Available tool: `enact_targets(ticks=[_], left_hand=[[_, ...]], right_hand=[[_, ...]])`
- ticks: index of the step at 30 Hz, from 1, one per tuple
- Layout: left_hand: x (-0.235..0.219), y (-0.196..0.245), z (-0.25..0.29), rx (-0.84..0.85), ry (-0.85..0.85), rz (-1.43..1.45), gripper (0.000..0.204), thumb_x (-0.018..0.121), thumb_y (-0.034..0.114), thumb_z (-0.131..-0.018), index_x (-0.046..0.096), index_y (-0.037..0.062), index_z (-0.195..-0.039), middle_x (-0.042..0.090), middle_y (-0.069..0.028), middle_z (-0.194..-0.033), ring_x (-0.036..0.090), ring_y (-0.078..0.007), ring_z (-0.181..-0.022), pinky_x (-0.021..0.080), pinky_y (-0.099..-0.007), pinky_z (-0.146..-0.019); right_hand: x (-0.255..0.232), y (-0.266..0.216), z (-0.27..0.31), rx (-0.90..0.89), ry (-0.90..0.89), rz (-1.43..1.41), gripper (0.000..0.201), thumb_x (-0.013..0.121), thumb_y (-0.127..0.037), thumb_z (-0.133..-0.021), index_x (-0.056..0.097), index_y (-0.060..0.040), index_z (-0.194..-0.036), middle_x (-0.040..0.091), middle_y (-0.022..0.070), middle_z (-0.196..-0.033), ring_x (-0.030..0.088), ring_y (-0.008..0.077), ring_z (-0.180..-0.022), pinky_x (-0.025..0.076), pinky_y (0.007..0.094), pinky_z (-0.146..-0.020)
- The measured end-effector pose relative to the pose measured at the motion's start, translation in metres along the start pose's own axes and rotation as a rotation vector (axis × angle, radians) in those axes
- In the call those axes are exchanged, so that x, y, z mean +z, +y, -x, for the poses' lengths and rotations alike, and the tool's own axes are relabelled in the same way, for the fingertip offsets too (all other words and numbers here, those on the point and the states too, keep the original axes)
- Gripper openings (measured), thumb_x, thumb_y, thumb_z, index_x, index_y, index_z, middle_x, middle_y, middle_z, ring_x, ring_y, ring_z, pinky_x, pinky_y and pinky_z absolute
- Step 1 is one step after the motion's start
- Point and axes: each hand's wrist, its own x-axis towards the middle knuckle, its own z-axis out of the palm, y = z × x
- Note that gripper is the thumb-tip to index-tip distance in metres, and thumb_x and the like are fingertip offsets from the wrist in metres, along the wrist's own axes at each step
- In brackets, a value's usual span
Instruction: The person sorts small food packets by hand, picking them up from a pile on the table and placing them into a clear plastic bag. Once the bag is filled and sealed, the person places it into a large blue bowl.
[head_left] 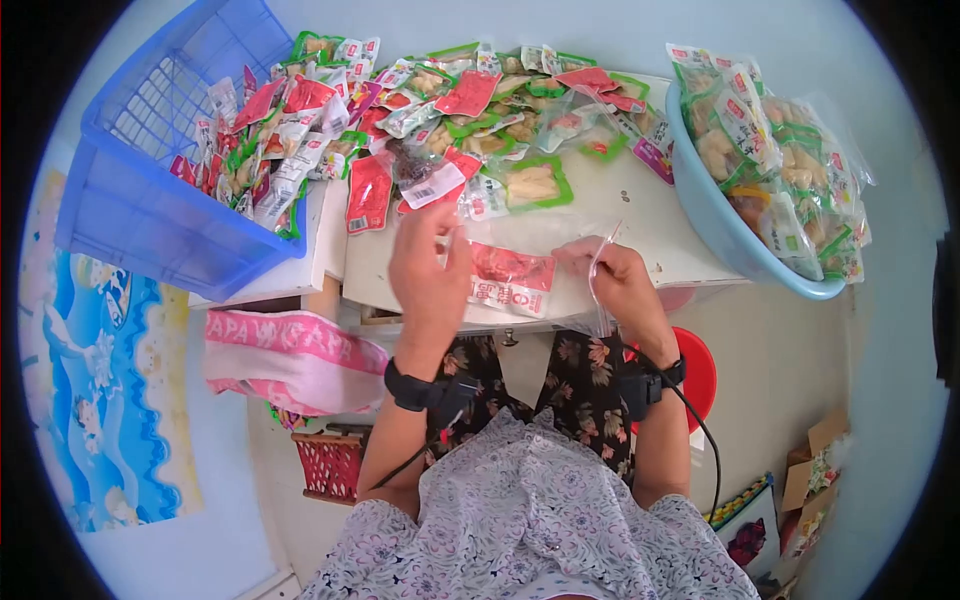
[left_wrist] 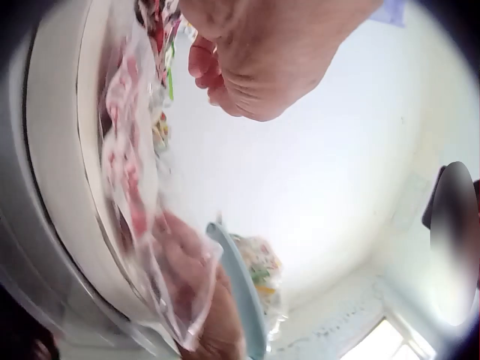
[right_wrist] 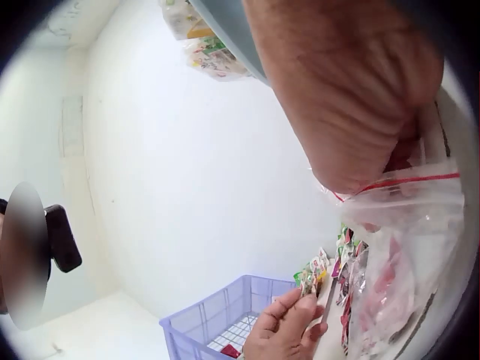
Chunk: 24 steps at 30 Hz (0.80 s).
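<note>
A clear zip bag (head_left: 570, 228) with a red-and-white food packet (head_left: 505, 280) inside lies over the table's front part. My right hand (head_left: 620, 285) grips the bag near its opening; in the right wrist view a red zip line (right_wrist: 420, 180) runs beside that hand, and some fingers are hidden. My left hand (head_left: 432, 275) is at the bag's other end, its fingers loosely curled with nothing visible between them. Just beyond its fingertips, a dark food packet with a white label (head_left: 432, 186) lies on the pile, beside a red packet (head_left: 370, 192).
Many small food packets (head_left: 490, 120) are heaped at the back of the white table (head_left: 650, 235). A blue basket (head_left: 140, 190) full of packets stands at left. At right, a light blue basin (head_left: 720, 235) holds filled clear bags (head_left: 790, 150). A pink towel (head_left: 290, 360) hangs below.
</note>
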Motion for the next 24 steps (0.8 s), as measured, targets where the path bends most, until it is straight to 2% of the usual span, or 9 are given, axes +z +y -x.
enact_targets(ticks=[2, 5, 8, 11, 14, 15, 18, 19, 24], left_hand=[[-0.012, -0.022, -0.005, 0.076, 0.001, -0.338, 0.035, 0.072, 0.002, -0.083, 0.067, 0.0045, -0.118, 0.064, -0.0110, -0.105, 0.062, -0.0309, -0.099, 0.052, -0.0435, -0.086], [-0.011, -0.036, -0.010, 0.139, 0.028, -0.410, 0.034, 0.074, 0.001, -0.077, 0.070, 0.0056, -0.111, 0.062, -0.0111, -0.107, 0.057, -0.0348, -0.106, 0.048, -0.0468, -0.095], [-0.005, -0.054, -0.023, 0.144, 0.019, -0.383, 0.027, 0.075, 0.003, -0.078, 0.072, 0.0032, -0.104, 0.065, -0.0108, -0.105, 0.060, -0.0308, -0.105, 0.047, -0.0447, -0.092], [-0.009, -0.044, -0.039, 0.161, 0.119, -0.319, 0.016, 0.075, 0.003, -0.081, 0.074, 0.0062, -0.097, 0.064, -0.0082, -0.101, 0.058, -0.0309, -0.102, 0.048, -0.0422, -0.089], [-0.019, -0.016, -0.050, 0.222, 0.263, -0.114, 0.013, 0.074, 0.004, -0.087, 0.073, 0.0062, -0.099, 0.065, -0.0075, -0.099, 0.058, -0.0293, -0.100, 0.048, -0.0407, -0.086], [-0.025, -0.010, -0.052, 0.243, 0.277, -0.115, 0.007, 0.072, 0.008, -0.095, 0.071, 0.0038, -0.101, 0.068, -0.0049, -0.100, 0.061, -0.0204, -0.094, 0.050, -0.0336, -0.083], [-0.032, 0.007, -0.048, -0.133, 0.335, 0.384, 0.014, 0.070, 0.011, -0.101, 0.068, -0.0006, -0.107, 0.071, -0.0056, -0.106, 0.065, -0.0133, -0.096, 0.052, -0.0288, -0.089], [-0.032, -0.001, -0.048, -0.106, 0.345, 0.494, 0.015, 0.067, 0.010, -0.103, 0.065, -0.0018, -0.111, 0.071, -0.0063, -0.110, 0.066, -0.0101, -0.097, 0.053, -0.0268, -0.089], [-0.026, -0.005, -0.041, -0.301, 0.325, 0.855, 0.013, 0.066, 0.011, -0.103, 0.066, 0.0007, -0.110, 0.070, -0.0037, -0.103, 0.064, -0.0092, -0.091, 0.053, -0.0267, -0.086]], right_hand=[[0.000, 0.001, 0.000, 0.012, -0.014, 0.072, 0.025, 0.054, 0.003, -0.099, 0.073, 0.0016, -0.116, 0.074, 0.0040, -0.106, 0.065, 0.0128, -0.101, 0.049, 0.0278, -0.094], [0.003, -0.002, -0.002, 0.006, -0.011, 0.087, 0.021, 0.058, 0.000, -0.101, 0.073, 0.0015, -0.116, 0.073, 0.0032, -0.104, 0.064, 0.0112, -0.101, 0.049, 0.0270, -0.093], [0.006, 0.007, -0.006, -0.070, 0.045, 0.065, 0.025, 0.055, 0.006, -0.096, 0.073, 0.0018, -0.113, 0.074, 0.0066, -0.101, 0.065, 0.0125, -0.095, 0.051, 0.0283, -0.089], [0.003, 0.013, -0.005, -0.147, 0.102, 0.104, 0.028, 0.053, 0.009, -0.093, 0.073, 0.0019, -0.111, 0.074, 0.0078, -0.097, 0.066, 0.0143, -0.091, 0.053, 0.0295, -0.085], [0.005, 0.014, -0.003, -0.167, 0.164, 0.098, 0.027, 0.053, 0.009, -0.093, 0.072, 0.0014, -0.110, 0.072, 0.0072, -0.093, 0.065, 0.0132, -0.085, 0.053, 0.0285, -0.078], [0.006, 0.015, -0.002, -0.167, 0.187, 0.083, 0.026, 0.053, 0.008, -0.093, 0.072, 0.0012, -0.109, 0.072, 0.0071, -0.092, 0.065, 0.0124, -0.082, 0.052, 0.0279, -0.075], [0.006, 0.009, 0.003, -0.053, 0.256, -0.102, 0.025, 0.051, 0.008, -0.095, 0.071, 0.0002, -0.106, 0.070, 0.0061, -0.089, 0.063, 0.0093, -0.073, 0.051, 0.0262, -0.063], [0.006, 0.005, 0.005, -0.068, 0.287, -0.166, 0.023, 0.051, 0.007, -0.096, 0.071, -0.0003, -0.106, 0.070, 0.0063, -0.089, 0.063, 0.0089, -0.071, 0.050, 0.0257, -0.060], [0.002, 0.001, 0.014, -0.181, 0.499, -0.373, 0.017, 0.052, 0.000, -0.103, 0.068, -0.0011, -0.108, 0.070, 0.0070, -0.091, 0.065, 0.0118, -0.069, 0.053, 0.0267, -0.055]])
